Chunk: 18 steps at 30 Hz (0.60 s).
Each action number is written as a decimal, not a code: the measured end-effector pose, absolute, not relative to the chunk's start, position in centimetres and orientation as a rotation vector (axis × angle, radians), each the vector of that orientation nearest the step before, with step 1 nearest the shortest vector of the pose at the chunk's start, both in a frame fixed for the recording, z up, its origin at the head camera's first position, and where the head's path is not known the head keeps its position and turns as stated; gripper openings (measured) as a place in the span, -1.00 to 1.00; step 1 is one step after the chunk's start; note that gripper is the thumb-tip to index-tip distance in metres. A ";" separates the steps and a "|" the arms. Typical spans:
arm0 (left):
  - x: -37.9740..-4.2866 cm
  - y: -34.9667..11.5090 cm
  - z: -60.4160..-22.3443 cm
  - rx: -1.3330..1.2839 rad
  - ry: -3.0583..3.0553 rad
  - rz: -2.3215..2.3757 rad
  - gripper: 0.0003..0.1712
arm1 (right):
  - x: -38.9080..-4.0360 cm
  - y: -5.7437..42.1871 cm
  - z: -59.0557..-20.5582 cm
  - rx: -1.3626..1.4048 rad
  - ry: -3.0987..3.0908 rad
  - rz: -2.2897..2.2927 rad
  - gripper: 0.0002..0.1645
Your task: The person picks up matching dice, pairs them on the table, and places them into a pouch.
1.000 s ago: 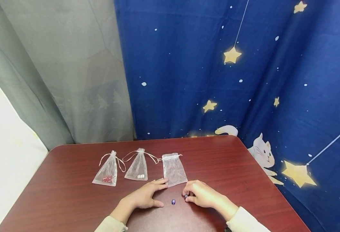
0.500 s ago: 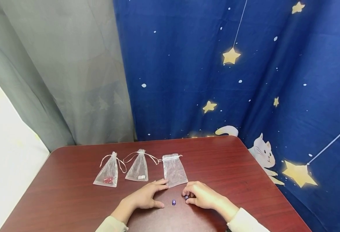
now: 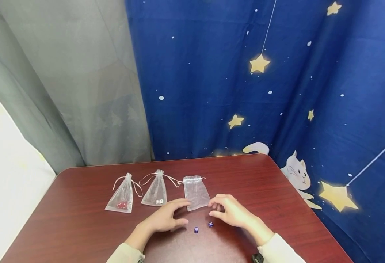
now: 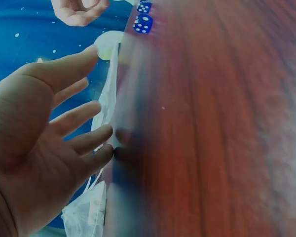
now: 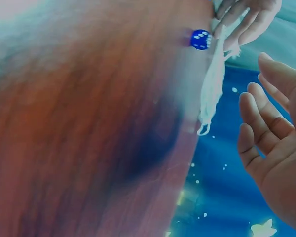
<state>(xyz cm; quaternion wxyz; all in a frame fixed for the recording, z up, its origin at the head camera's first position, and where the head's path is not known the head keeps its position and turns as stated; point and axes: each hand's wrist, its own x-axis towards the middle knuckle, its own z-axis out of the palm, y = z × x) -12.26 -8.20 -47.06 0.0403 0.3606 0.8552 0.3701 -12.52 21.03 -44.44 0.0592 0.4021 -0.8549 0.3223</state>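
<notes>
Two blue dice with white pips lie on the table between my hands, the left die [image 3: 196,229] slightly nearer me than the right die [image 3: 210,224]. My left hand [image 3: 164,216] has thumb and fingers apart, fingertips by the lower left edge of a flat white organza drawstring bag [image 3: 196,193]. Just right of that bag my right hand [image 3: 231,212] is raised with loosely bent fingers and nothing in them. In the left wrist view the left hand [image 4: 54,123] has an empty palm; in the right wrist view the right hand [image 5: 276,133] likewise.
Two more organza bags, drawn closed, lie to the left: one bag [image 3: 121,195] holds red dice [image 3: 121,205], the other bag [image 3: 156,190] white dice [image 3: 159,201]. The reddish-brown table [image 3: 80,226] ends at a grey curtain [image 3: 80,91] and a blue star-patterned curtain [image 3: 205,73].
My right hand has let go of the right blue die and risen up and away from it. The left hand has lifted slightly from the flat bag's corner.
</notes>
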 end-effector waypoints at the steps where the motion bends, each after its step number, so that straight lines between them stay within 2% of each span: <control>1: -12.4 -8.1 -47.1 1.085 2.636 1.170 -0.39 | -12.6 21.0 -44.3 1.199 -2.585 0.991 -0.78; 8: -13.6 -7.2 -47.3 0.809 2.658 1.492 -0.55 | -13.0 20.4 -43.5 1.069 -2.555 1.079 -0.76; 18: -15.0 -6.1 -47.0 0.493 2.860 1.390 -0.61 | -13.5 19.8 -42.5 1.015 -2.479 1.141 -0.71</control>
